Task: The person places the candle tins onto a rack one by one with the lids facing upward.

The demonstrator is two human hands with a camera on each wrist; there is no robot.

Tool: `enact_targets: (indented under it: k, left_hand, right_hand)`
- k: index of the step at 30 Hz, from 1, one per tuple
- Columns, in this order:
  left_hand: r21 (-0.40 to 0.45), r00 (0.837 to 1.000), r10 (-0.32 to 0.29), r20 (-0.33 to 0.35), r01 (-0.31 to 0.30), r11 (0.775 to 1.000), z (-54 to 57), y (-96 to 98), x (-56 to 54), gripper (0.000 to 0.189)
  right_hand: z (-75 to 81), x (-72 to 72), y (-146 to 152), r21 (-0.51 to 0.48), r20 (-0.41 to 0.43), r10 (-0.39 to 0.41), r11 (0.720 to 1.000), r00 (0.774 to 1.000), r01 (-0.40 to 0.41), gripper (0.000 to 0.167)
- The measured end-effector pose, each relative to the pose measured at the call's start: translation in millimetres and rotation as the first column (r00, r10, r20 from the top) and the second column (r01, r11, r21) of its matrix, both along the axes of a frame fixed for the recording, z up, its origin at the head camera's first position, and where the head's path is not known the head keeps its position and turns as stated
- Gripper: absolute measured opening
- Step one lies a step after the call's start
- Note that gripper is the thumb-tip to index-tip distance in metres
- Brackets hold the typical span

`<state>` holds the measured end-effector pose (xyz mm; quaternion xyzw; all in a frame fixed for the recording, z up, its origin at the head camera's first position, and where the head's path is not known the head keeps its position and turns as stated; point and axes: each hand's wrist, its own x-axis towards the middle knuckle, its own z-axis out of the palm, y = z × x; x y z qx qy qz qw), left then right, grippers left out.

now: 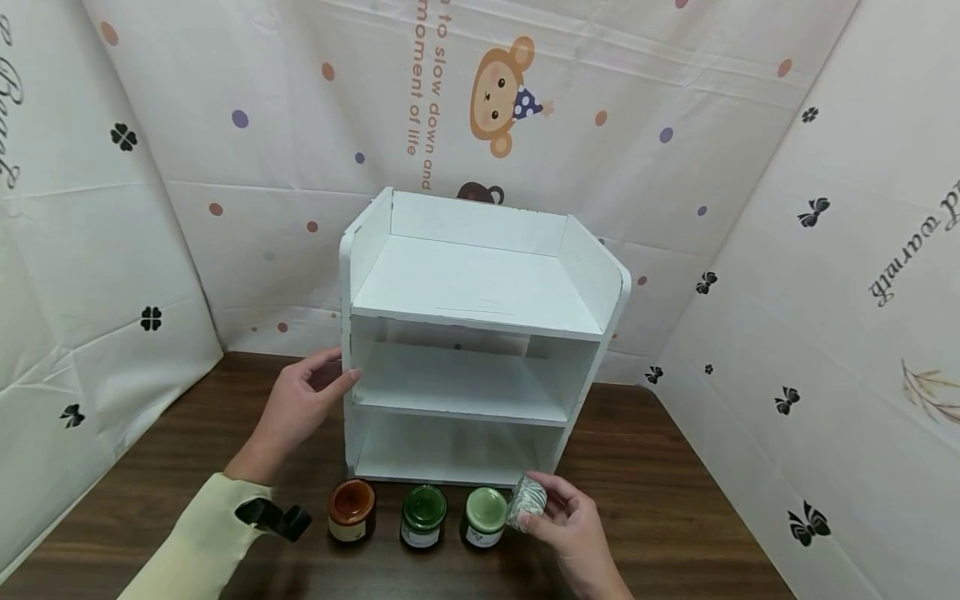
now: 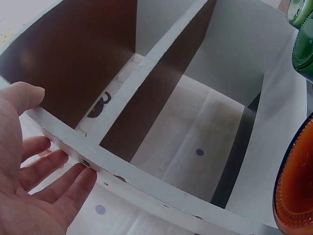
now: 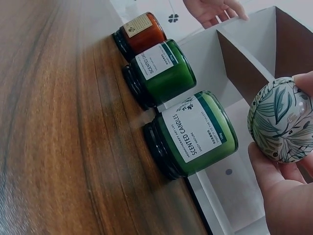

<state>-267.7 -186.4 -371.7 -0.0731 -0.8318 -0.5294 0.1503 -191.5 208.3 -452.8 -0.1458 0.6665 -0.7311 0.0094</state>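
My right hand (image 1: 573, 529) holds a small round tin (image 1: 528, 502) with a green leaf print between thumb and fingers. It is lifted just right of the light green candle jar (image 1: 486, 515). The right wrist view shows the tin (image 3: 279, 120) tilted, its patterned face toward the camera. My left hand (image 1: 300, 400) grips the left side panel of a white shelf unit (image 1: 457, 408); in the left wrist view the thumb lies over the panel's edge and the fingers (image 2: 73, 188) touch its outer face. A dark green candle jar (image 1: 423, 515) and an amber candle jar (image 1: 351, 510) stand before the shelf.
The shelf unit has an open top tray (image 1: 472, 279) and two compartments below. It stands on a dark wooden table (image 1: 637, 492). Printed cloth walls (image 1: 262, 208) enclose the back and both sides. A black strap (image 1: 272, 518) is round the left sleeve.
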Motion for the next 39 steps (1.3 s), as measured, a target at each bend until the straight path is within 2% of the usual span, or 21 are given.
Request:
enact_targets:
  k: [11,15,22,39]
  left_hand:
    - [0.000,1.000,0.006,0.007,-0.006,1.000,-0.6,1.1,0.2,0.061]
    - [0.003,1.000,0.006,0.007,-0.006,1.000,-0.5,1.0,0.8,0.061]
    - [0.002,1.000,0.003,-0.001,-0.003,1.000,-1.0,1.2,0.4,0.060]
    - [0.002,1.000,-0.001,-0.005,0.001,1.000,-1.0,0.3,0.3,0.063]
  right_hand:
    - [-4.3,-3.3,2.9,-0.051,-0.023,0.027,0.998,0.999,-0.028,0.054]
    - [-4.9,-4.4,3.7,-0.041,-0.050,0.047,0.998,0.998,-0.049,0.056]
    - [-3.6,-4.4,4.4,-0.009,-0.036,0.015,1.000,0.999,-0.015,0.057]
    - [4.4,-3.7,3.8,-0.040,-0.069,0.041,0.998,0.997,-0.044,0.059]
